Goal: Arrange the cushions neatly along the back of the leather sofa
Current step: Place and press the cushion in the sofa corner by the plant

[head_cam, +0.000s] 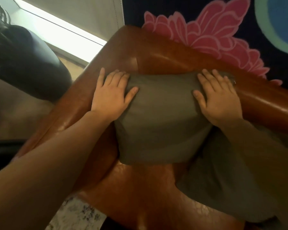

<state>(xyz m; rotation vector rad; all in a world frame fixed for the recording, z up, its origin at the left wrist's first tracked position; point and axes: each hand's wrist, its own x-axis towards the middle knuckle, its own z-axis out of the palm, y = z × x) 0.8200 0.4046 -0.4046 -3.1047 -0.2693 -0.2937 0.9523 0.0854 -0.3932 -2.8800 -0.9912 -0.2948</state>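
Observation:
An olive-green cushion (160, 120) stands in the corner of the brown leather sofa (173, 55), leaning against the backrest next to the armrest. My left hand (111, 93) grips its upper left corner, fingers wrapped over the top edge. My right hand (218, 98) grips the upper right corner the same way. A second olive-green cushion (223, 180) lies flat on the seat to the right, partly under the first cushion and under my right forearm.
A dark wall hanging with a pink flower pattern (211, 30) is behind the sofa back. A black leather chair (23, 60) stands to the left beyond the armrest. A pale patterned rug (80, 214) lies on the floor in front.

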